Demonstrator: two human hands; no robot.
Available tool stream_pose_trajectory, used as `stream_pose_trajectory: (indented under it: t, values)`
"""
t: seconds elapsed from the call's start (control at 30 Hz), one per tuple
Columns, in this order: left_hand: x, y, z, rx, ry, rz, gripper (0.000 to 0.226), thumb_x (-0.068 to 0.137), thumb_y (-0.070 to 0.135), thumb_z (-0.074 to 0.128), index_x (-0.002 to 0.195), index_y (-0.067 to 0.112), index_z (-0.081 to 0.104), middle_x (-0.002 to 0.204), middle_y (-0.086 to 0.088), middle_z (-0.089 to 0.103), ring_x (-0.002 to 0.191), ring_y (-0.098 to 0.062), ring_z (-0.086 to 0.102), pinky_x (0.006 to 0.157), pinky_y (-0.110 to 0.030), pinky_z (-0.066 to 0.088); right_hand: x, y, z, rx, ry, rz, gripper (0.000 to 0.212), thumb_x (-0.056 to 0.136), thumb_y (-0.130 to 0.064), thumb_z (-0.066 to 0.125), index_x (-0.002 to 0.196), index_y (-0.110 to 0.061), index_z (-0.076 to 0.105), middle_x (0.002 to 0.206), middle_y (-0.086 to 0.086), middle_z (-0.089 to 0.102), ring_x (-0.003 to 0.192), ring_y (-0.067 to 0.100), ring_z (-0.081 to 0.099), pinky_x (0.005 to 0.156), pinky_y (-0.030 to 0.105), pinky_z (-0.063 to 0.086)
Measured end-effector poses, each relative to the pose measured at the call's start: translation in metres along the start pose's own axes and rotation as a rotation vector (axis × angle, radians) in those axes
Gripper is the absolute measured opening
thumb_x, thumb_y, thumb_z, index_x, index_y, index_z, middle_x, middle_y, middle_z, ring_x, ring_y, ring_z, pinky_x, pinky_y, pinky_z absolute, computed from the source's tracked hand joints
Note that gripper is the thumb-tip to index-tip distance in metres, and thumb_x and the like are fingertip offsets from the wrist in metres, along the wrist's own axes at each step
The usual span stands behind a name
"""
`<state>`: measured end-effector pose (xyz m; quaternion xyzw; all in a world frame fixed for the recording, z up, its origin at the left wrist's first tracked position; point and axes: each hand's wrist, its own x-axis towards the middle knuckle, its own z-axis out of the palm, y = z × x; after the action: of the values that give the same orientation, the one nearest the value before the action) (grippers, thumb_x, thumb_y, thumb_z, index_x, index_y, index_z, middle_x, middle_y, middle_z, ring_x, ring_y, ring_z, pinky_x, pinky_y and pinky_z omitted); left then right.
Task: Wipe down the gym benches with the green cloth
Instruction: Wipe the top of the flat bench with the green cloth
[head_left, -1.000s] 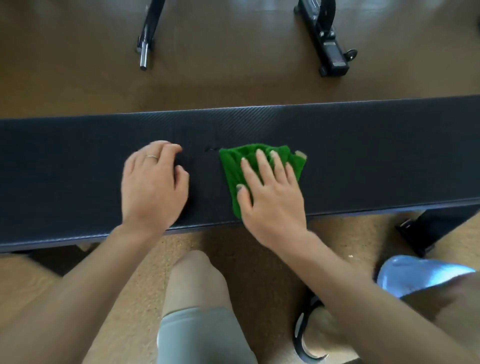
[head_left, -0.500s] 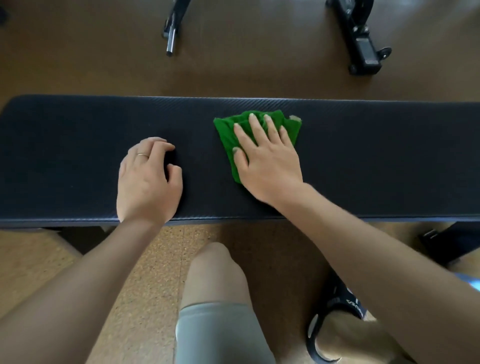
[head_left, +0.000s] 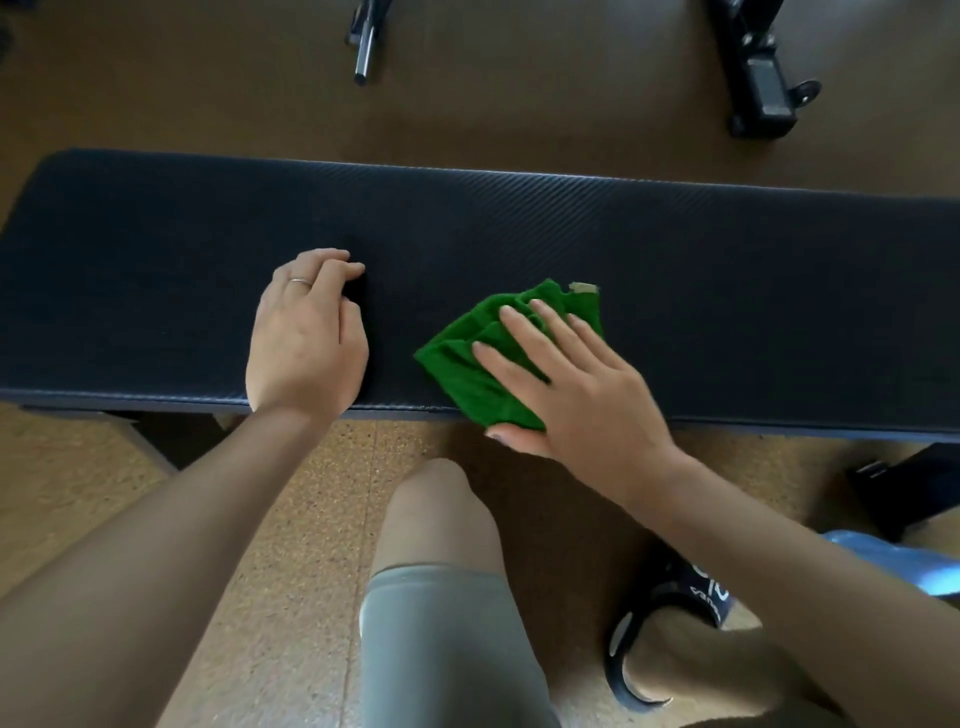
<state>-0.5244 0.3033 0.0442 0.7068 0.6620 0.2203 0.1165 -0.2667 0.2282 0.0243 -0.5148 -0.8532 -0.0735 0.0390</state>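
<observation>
- Right hand (head_left: 576, 384): lies flat on the green cloth (head_left: 483, 364), fingers straight and spread, palm pressing it to the bench pad (head_left: 675, 249). The thumb sits at the near pad edge, beside the cloth's lower corner. Nothing is pinched; the cloth is held by downward pressure only.
- Green cloth: folded into a rough square, centre-right of the frame, on the near half of the pad. Its lower corner reaches the near edge. A pale tag (head_left: 584, 287) shows at its far corner.
- Left hand (head_left: 306, 332): rests on the pad left of centre, well apart from the cloth. Fingers are curled under at the tips; they hold nothing. A ring (head_left: 300, 282) is visible. Judged to be bracing the body.
- Bench pad: dark, long, with a fine woven texture, running across the whole frame. Its left end is visible; the right end runs out of view.
- Handling judgement: the cloth appears soft, light and limp, likely to bunch or unfold if pushed by one edge. A flat palm over its middle seems the soundest hold. The textured pad probably offers some drag.
- Progress judgement: wiping is under way on this bench; no residue can be made out.
- Surroundings: brown floor (head_left: 519, 93) beyond, black equipment frame (head_left: 758, 78) upper right, a metal bar end (head_left: 362, 57) upper centre, the person's knee (head_left: 441, 514) below.
</observation>
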Motion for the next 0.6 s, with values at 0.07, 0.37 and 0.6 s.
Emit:
stream_pose_trajectory:
  t: [0.07, 0.37, 0.6]
  values:
    - [0.001, 0.0, 0.001, 0.006, 0.007, -0.004, 0.037, 0.101, 0.014, 0.038, 0.128, 0.01, 0.062, 0.142, 0.0, 0.055, 0.132, -0.024, 0.046, 0.112, -0.046, 0.041, -0.021, 0.025, -0.003, -0.057, -0.021, -0.024, 0.067, 0.104, -0.063, 0.043, 0.16, -0.025, 0.038, 0.165, 0.014, 0.035, 0.154, 0.036, 0.031, 0.122, 0.054, 0.033]
    - [0.004, -0.003, 0.004, -0.003, 0.032, -0.002, 0.036, 0.101, 0.011, 0.038, 0.125, 0.008, 0.064, 0.139, -0.003, 0.058, 0.129, -0.027, 0.048, 0.109, -0.047, 0.041, 0.046, -0.036, 0.007, -0.08, 0.07, -0.136, 0.067, 0.102, -0.057, 0.048, 0.155, -0.015, 0.045, 0.159, 0.02, 0.043, 0.148, 0.041, 0.04, 0.123, 0.054, 0.032]
    - [0.0, -0.001, 0.001, -0.015, 0.031, -0.003, 0.036, 0.101, 0.012, 0.039, 0.125, 0.008, 0.065, 0.14, -0.003, 0.058, 0.13, -0.026, 0.048, 0.111, -0.046, 0.041, 0.006, -0.001, 0.003, -0.063, 0.063, -0.17, 0.062, 0.105, -0.052, 0.048, 0.158, -0.02, 0.041, 0.163, 0.014, 0.039, 0.151, 0.035, 0.037, 0.123, 0.051, 0.032]
